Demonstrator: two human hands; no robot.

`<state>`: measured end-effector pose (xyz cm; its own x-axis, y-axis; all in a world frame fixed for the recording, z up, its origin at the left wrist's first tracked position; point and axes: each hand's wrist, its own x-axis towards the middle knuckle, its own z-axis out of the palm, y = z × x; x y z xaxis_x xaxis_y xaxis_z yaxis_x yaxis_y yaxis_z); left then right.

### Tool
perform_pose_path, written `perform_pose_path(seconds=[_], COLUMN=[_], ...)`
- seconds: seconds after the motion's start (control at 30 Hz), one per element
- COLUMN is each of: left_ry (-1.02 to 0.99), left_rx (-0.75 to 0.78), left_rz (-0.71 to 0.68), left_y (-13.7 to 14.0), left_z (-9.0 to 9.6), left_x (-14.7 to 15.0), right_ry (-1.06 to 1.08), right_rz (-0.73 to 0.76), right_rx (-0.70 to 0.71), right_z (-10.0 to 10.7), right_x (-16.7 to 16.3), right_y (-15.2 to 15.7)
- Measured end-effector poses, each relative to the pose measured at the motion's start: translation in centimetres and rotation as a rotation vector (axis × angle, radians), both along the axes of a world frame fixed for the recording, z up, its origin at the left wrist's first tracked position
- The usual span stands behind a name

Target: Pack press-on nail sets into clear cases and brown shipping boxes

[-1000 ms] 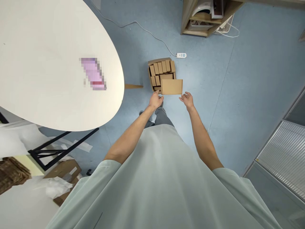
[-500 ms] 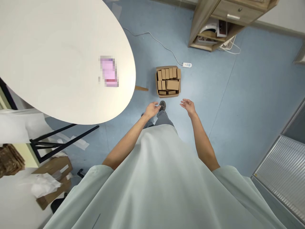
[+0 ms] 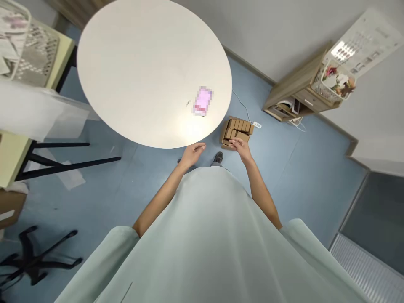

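Note:
My left hand (image 3: 192,155) hangs close to the near edge of the white round table (image 3: 142,67). Its fingers are loosely stretched, with nothing in them. Farther right, my right hand (image 3: 241,149) is held in the air with its fingers apart and holding nothing. From above it covers the lower part of an open cardboard carton (image 3: 223,131) on the floor. Several small brown boxes (image 3: 242,135) fill that carton, packed side by side. A blurred-out pink and purple item (image 3: 202,102) lies on the table, beside a tiny object (image 3: 188,102) too small to name.
A white power strip (image 3: 257,125) with a cable lies behind the carton. At the back right stands a wooden cabinet (image 3: 296,88) with a basket of flowers (image 3: 338,80). On the left are a dark-legged table (image 3: 67,52) and a wheeled chair base (image 3: 34,261).
My view has tilted up and turned left, bringing the whole round table, the cabinet top and the chair base into sight. My right hand now overlaps the carton in view.

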<state>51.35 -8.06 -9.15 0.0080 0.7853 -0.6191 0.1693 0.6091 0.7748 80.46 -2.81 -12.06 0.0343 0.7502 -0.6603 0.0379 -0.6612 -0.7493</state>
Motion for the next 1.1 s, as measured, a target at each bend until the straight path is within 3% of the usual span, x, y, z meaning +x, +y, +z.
perform_pose_path(seconds=[0.27,0.5,0.8,1.1], left_ry=[-0.121,-0.111,-0.032,0.125], left_rx=[0.014,0.044,0.068,0.011], left_rz=[0.292,0.497,0.647,0.638], left_y=[-6.9,-10.3,-8.3,-3.2], left_z=[2.7,4.7,6.1,6.3], left_x=[-14.4,-24.8,-34.8,-46.6], right_ry=[0.057,0.092,0.172,0.208], right_rz=[0.211,0.375,0.549,0.509], right_rx=[0.090,0.064,0.067,0.006], right_z=[4.4,5.8,6.2,4.6], right_x=[-17.3,-30.2,-42.9,-52.9], right_y=[-1.7,-3.2,0.8,6.5])
